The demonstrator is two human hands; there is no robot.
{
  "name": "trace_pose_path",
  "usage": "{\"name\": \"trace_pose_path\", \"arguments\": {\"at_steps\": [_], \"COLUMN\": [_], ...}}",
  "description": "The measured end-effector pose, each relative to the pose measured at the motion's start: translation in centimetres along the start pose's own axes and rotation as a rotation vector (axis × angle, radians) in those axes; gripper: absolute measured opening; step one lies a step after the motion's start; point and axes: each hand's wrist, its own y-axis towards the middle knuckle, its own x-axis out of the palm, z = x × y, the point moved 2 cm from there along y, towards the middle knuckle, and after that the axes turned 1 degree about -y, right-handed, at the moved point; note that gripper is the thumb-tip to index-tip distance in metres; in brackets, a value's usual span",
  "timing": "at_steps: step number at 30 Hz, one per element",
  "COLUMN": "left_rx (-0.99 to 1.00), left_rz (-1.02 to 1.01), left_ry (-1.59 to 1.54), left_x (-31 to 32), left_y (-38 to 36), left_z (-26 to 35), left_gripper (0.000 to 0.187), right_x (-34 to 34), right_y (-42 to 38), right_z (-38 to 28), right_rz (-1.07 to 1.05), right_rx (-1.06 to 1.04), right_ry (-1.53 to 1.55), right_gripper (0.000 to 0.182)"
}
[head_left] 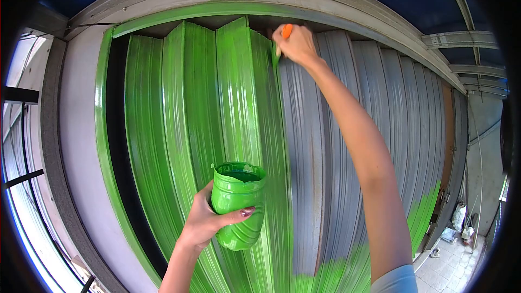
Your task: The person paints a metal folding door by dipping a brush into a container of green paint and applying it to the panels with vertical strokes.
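My left hand (217, 220) is wrapped round a cut plastic container (239, 206) coated in green, with green paint inside, held upright in front of the folded metal door. Up at the door's top edge, my right hand (296, 46) grips a brush with an orange handle (286, 31). Its bristles, partly hidden and blurred, touch the panel where green meets grey. The door's left panels (201, 92) are glossy green; those on the right (374, 108) are grey, with green along their lower parts.
A frame (217, 8) runs over the door, green at the left and grey further right. Metal beams (461, 39) cross overhead. Bags and small items (458, 217) stand by the wall at the lower right, on a tiled floor (448, 263). A window grille is at the far left.
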Motion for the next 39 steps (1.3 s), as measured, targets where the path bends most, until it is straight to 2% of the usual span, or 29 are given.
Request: {"name": "trace_pose_path", "arguments": {"at_steps": [4, 7, 9, 13, 15, 17, 22, 23, 25, 27, 28, 29, 31, 33, 36, 39], "left_rx": [-0.009, -0.030, -0.033, -0.030, -0.025, -0.022, -0.036, -0.034, -0.027, -0.043, -0.047, -0.042, -0.030, -0.035, -0.031, -0.019], "left_rz": [0.003, 0.013, 0.000, -0.018, -0.026, -0.032, -0.030, -0.033, -0.040, -0.013, 0.002, 0.001, -0.001, 0.006, 0.012, 0.005], "left_ry": [-0.015, -0.014, -0.029, -0.031, -0.041, -0.050, -0.037, -0.039, -0.040, -0.024, -0.015, -0.017, -0.018, 0.002, 0.013, 0.010], "left_x": [-0.1, -0.1, 0.1, 0.9, 1.3, 1.6, 1.9, 1.7, 1.3, 1.3, 1.3, 1.2, 0.9, 0.9, 0.7, 0.4], "left_y": [0.0, -0.3, -0.4, -1.0, -1.5, -2.0, -3.4, -3.5, -3.6, -3.6, -3.5, -3.4, -3.0, -2.6, -2.1, -1.7], "left_z": [-0.3, -0.8, -0.8, -1.0, -1.0, -0.9, -0.5, -0.4, -0.1, 0.4, 0.6, 0.6, 0.5, 0.5, 0.4, 0.4], "left_gripper": [0.063, 0.062, 0.062, 0.061, 0.061, 0.061, 0.063, 0.063, 0.063, 0.064, 0.064, 0.064, 0.064, 0.064, 0.064, 0.064], "right_x": [0.5, 1.4, 1.5, 1.5, 1.4, 0.6, -1.4, -1.7, -2.6, -3.2, -3.4, -3.7, -2.9, -2.5, 0.1, 2.3], "right_y": [-0.6, -5.6, -9.7, -19.0, -23.4, -26.9, -33.2, -33.3, -29.4, -23.6, -20.1, -16.7, -10.6, -6.3, -3.0, -3.2], "right_z": [-0.2, -0.3, -0.3, -0.5, -0.9, -1.9, -3.6, -3.4, -2.5, -1.5, -0.8, -0.3, 1.7, 2.0, 2.3, 1.9], "right_rz": [0.203, 0.027, 0.021, -0.139, -0.089, -0.191, -0.364, -0.393, -0.180, -0.133, -0.020, 0.113, 0.309, 0.408, 0.497, 0.481], "right_rx": [-0.161, -0.160, -0.144, -0.163, -0.207, -0.115, -0.060, -0.060, 0.021, 0.514, 0.487, 0.610, 0.720, 0.766, 0.818, 0.796], "right_ry": [-0.097, -0.115, -0.037, 0.025, 0.103, 0.084, 0.101, 0.107, 0.300, 0.633, 0.682, 0.806, 1.085, 1.309, 1.391, 1.313], "right_gripper": [0.025, 0.023, 0.020, 0.020, 0.020, 0.020, 0.019, 0.021, 0.017, 0.012, 0.013, 0.013, 0.018, 0.023, 0.024, 0.023]}}
